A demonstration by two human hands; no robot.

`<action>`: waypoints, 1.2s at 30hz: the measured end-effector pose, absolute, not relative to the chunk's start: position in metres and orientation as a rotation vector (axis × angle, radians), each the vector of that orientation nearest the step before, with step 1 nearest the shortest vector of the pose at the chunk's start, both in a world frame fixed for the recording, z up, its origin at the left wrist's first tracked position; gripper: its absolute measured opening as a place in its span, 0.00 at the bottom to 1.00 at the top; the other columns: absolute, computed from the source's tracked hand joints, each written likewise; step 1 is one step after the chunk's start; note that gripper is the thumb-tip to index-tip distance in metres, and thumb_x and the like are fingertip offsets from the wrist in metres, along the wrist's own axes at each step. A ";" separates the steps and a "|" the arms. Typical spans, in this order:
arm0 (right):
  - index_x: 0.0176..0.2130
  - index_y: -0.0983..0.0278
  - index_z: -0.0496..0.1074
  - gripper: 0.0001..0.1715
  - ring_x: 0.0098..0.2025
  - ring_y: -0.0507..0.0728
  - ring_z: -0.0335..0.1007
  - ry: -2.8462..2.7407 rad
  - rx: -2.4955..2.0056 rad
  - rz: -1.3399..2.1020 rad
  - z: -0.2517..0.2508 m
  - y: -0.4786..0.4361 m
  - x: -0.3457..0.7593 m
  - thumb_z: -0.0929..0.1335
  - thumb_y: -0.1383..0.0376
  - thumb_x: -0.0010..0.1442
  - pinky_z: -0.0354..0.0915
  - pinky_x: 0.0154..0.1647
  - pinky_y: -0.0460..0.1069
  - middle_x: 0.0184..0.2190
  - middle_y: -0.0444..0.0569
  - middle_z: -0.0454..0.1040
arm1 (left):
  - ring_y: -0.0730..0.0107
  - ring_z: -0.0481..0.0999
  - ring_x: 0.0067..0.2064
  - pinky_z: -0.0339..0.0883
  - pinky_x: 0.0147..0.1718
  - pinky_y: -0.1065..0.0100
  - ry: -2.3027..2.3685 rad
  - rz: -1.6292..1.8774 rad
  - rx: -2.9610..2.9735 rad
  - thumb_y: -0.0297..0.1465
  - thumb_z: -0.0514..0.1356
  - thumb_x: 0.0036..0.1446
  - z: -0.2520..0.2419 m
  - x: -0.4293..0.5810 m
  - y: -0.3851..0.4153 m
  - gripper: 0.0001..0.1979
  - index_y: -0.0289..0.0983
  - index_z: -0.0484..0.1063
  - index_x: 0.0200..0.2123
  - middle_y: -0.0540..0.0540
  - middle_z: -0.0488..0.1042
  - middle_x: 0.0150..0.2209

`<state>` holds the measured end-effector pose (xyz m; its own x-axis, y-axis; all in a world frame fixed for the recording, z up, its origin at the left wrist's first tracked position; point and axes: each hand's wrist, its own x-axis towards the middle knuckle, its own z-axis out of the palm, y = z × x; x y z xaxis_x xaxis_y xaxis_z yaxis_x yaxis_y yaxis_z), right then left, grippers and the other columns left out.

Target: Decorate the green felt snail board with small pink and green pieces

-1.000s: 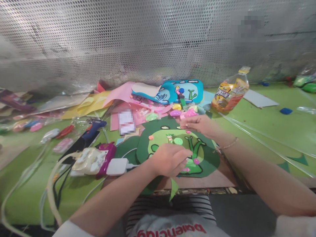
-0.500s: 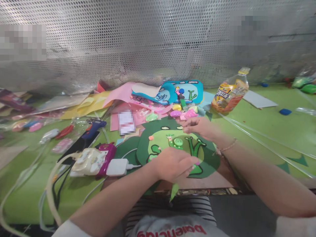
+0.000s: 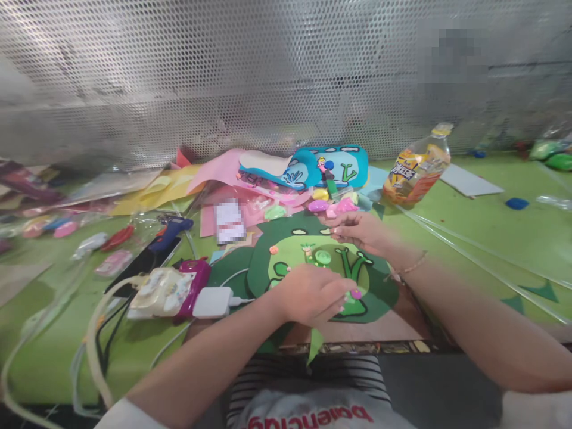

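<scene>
A green foam picture [image 3: 254,271] lies in front of me, decorated with black-outlined plants and a round green spiral [image 3: 322,257]. Over its lower part my left hand [image 3: 310,295] rests palm down, fingers stretched to the right. Beside its thumb tip is a small purple piece [image 3: 356,294]; whether they touch is unclear. My right hand [image 3: 361,232] hovers at the picture's upper right, loosely bent with fingers apart, nothing visible in them. Below my left hand a light green pointed strip [image 3: 315,345] hangs at the table edge.
Packets of coloured clay [image 3: 342,207] and a blue foam picture [image 3: 361,167] lie beyond. A tilted bottle [image 3: 415,170] stands back right. On the left are a glue gun [image 3: 172,229], a power strip [image 3: 158,292], a white charger [image 3: 212,302] and cables.
My left hand has shifted slightly, and more of the purple piece shows beside its thumb. The right hand has barely moved.
</scene>
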<state>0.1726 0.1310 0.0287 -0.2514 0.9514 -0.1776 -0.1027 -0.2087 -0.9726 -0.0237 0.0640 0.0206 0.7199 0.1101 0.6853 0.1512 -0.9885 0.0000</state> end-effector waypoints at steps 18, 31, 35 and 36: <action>0.40 0.62 0.77 0.16 0.42 0.52 0.76 -1.160 -0.934 1.704 0.035 0.126 0.171 0.73 0.70 0.49 0.72 0.45 0.46 0.40 0.49 0.79 | 0.76 0.61 0.21 0.55 0.21 0.73 -1.660 -2.755 -2.412 0.39 0.51 0.61 0.024 -0.028 0.078 0.11 0.38 0.63 0.33 0.54 0.61 0.19; 0.31 0.61 0.78 0.16 0.34 0.51 0.76 -1.219 -0.988 1.666 0.038 0.119 0.167 0.78 0.65 0.38 0.72 0.39 0.46 0.30 0.44 0.79 | 0.79 0.59 0.19 0.53 0.19 0.75 -1.874 -2.900 -2.417 0.38 0.54 0.57 0.027 -0.028 0.088 0.10 0.38 0.61 0.31 0.55 0.62 0.18; 0.36 0.61 0.78 0.17 0.38 0.51 0.76 -1.234 -0.975 1.657 0.040 0.118 0.166 0.77 0.63 0.43 0.71 0.44 0.47 0.34 0.47 0.80 | 0.79 0.59 0.19 0.54 0.20 0.75 -1.874 -2.834 -2.500 0.37 0.54 0.57 0.027 -0.028 0.088 0.09 0.37 0.62 0.31 0.55 0.63 0.19; 0.38 0.61 0.78 0.17 0.38 0.51 0.75 -1.233 -0.968 1.668 0.040 0.118 0.166 0.76 0.63 0.44 0.70 0.44 0.47 0.36 0.47 0.80 | 0.79 0.59 0.19 0.54 0.20 0.75 -1.866 -2.826 -2.513 0.37 0.53 0.57 0.026 -0.028 0.089 0.09 0.37 0.62 0.31 0.55 0.63 0.19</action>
